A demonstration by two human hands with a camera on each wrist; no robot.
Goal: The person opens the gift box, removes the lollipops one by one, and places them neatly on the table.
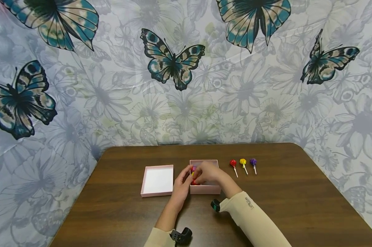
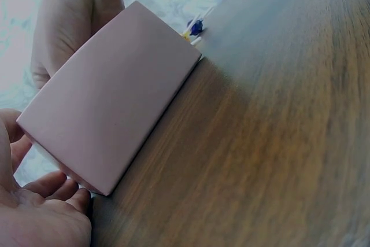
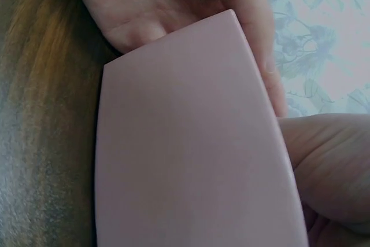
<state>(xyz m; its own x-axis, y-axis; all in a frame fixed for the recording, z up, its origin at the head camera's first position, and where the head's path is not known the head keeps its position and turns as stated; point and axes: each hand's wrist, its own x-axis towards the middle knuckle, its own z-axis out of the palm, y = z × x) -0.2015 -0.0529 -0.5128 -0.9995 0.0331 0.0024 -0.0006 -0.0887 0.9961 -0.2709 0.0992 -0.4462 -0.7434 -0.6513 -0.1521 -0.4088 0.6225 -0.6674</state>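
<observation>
Only the head view shows boxed candies (image 1: 193,168); left grip (image 1: 182,181) apart, right grip (image 1: 206,172) unclear.

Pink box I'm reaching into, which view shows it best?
Head view: only there does the pink box show its inside, though partly covered. Left wrist shows mainly its near wall; right wrist, that wall cut off.

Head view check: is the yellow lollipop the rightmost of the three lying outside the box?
No, the yellow lollipop lies between the red lollipop and the purple lollipop, which is rightmost.
</observation>
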